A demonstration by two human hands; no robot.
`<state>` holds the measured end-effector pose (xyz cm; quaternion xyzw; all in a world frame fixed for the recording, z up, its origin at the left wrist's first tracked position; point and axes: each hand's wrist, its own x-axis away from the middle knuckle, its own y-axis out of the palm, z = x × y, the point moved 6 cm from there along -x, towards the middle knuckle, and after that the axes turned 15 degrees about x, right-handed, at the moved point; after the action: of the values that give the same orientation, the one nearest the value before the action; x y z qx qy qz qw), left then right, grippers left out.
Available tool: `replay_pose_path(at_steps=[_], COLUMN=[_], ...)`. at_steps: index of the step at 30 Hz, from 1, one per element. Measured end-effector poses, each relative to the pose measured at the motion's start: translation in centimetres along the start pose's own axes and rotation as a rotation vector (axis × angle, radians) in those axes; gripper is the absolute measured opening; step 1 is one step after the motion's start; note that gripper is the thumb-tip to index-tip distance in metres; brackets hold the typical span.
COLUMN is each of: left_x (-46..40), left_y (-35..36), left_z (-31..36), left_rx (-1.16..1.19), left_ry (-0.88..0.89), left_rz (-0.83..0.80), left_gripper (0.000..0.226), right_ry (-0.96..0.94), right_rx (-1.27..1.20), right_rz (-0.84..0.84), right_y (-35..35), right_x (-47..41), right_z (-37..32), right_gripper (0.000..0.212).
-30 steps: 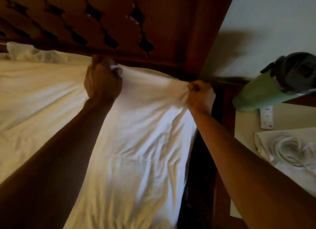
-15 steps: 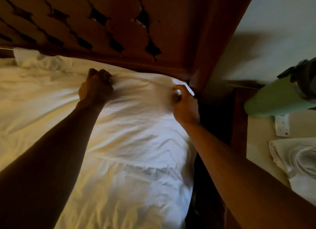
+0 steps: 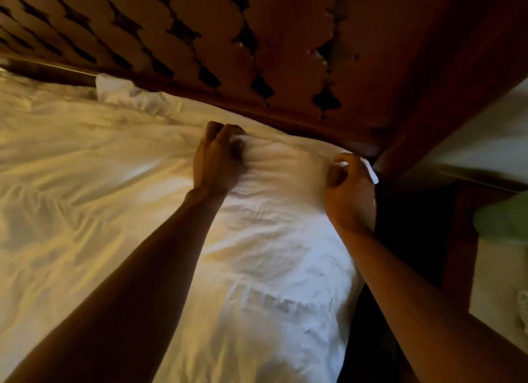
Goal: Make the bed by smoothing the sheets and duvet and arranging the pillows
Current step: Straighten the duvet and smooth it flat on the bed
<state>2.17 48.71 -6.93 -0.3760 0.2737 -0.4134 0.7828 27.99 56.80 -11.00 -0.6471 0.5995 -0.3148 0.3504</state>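
Note:
A white duvet (image 3: 265, 254) covers the bed, wrinkled, with its top edge lying along the carved wooden headboard (image 3: 257, 39). My left hand (image 3: 218, 159) grips a bunched fold of the duvet near that top edge, fingers curled into the cloth. My right hand (image 3: 347, 188) pinches the duvet's top right corner beside the dark bedpost (image 3: 428, 119). A crumpled white cloth, perhaps a pillow (image 3: 123, 92), lies against the headboard at the left. Both forearms reach in from the bottom of the view.
A dark gap (image 3: 400, 239) runs down the bed's right side. Beyond it stands a bedside table (image 3: 500, 282) with a green object (image 3: 503, 222) at the frame's right edge. A pale wall (image 3: 485, 131) rises behind the bedpost.
Both hands have lowered the duvet's top edge from a raised pull down onto the mattress by the headboard. My view has shifted right and closer, so the green object is mostly out of frame.

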Motion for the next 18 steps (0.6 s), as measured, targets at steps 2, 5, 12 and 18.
replay_pose_path(at_steps=[2, 5, 12, 18], left_x=[-0.1, -0.3, -1.7, -3.7], left_y=[-1.6, -5.4, -7.8, -8.2], left_z=[-1.6, -5.0, -10.8, -12.3], left_rx=[-0.031, -0.051, -0.003, -0.135], left_ry=[-0.032, -0.13, -0.242, -0.293], left_rz=[0.107, 0.298, 0.191, 0.053], left_gripper=[0.037, 0.037, 0.037, 0.03], right_ry=[-0.124, -0.347, -0.46, -0.485], right_rx=[-0.002, 0.01, 0.284, 0.318], right_rz=[0.09, 0.096, -0.002, 0.022], right_y=[0.6, 2.4, 9.5, 10.3], right_x=[1.2, 3.6, 5.9, 5.7], right_z=[-2.7, -8.3, -11.6, -11.5], right_gripper=[0.035, 0.038, 0.045, 0.047])
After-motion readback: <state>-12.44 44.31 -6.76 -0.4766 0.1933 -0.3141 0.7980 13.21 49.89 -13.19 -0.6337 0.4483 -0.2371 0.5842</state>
